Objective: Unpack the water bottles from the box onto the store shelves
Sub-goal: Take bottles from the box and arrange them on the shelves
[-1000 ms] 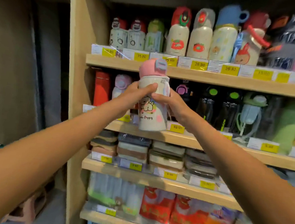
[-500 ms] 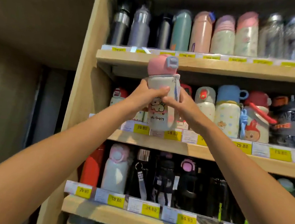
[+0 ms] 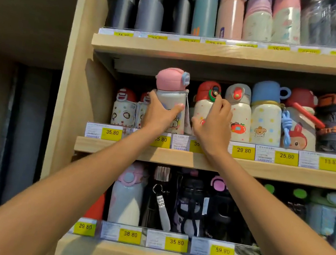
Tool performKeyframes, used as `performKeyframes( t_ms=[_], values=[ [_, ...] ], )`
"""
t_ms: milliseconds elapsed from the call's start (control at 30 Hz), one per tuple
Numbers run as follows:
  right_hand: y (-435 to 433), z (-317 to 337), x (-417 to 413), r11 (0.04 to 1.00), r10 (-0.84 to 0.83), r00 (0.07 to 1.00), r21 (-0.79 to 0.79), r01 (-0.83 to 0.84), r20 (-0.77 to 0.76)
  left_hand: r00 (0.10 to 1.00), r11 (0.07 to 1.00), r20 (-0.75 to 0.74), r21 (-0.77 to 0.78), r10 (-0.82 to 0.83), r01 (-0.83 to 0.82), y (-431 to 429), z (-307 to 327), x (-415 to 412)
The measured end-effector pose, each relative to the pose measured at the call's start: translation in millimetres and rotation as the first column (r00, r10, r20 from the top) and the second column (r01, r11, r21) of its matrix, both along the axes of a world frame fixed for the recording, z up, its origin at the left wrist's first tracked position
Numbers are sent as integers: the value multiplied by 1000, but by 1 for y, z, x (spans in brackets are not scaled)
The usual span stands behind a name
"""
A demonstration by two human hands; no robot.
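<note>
since half a second ago, both hands have pushed the pink-lidded bottle point(image 3: 171, 100) forward from mid-air into the middle shelf point(image 3: 263, 169) row, where it stands upright just left of the red-capped bottle point(image 3: 205, 102). left hand point(image 3: 158, 115) is wrapped around the pink-lidded bottle's body, thumb across its front. right hand point(image 3: 214, 124) is off it, fingers loosely spread and touching the red-capped bottle beside it. yellow price tags point(image 3: 243, 150) run below.
</note>
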State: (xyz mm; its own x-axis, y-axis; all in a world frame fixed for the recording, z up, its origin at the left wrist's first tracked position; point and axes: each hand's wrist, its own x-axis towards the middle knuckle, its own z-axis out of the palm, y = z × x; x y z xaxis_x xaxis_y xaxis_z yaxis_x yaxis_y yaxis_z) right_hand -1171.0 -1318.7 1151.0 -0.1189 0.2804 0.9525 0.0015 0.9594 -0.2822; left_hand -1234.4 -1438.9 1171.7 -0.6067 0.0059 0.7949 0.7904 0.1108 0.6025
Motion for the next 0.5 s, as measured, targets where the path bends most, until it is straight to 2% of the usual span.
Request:
performKeyframes(
  t_ms=[200, 300, 500],
  values=[
    [0, -4, -6, 992, -127, 992, 17, 127, 17, 994, 975, 0, -198, 106, -104, 7, 2, 0],
    [0, -5, -7, 989, -147, 989, 37, 146, 25, 989, 941, 67, -320, 135, -107, 6, 9, 2],
    [0, -6, -1, 989, -146, 988, 27, 145, 48, 982, 915, 113, -391, 149, -93, 6, 7, 8]
  ],
)
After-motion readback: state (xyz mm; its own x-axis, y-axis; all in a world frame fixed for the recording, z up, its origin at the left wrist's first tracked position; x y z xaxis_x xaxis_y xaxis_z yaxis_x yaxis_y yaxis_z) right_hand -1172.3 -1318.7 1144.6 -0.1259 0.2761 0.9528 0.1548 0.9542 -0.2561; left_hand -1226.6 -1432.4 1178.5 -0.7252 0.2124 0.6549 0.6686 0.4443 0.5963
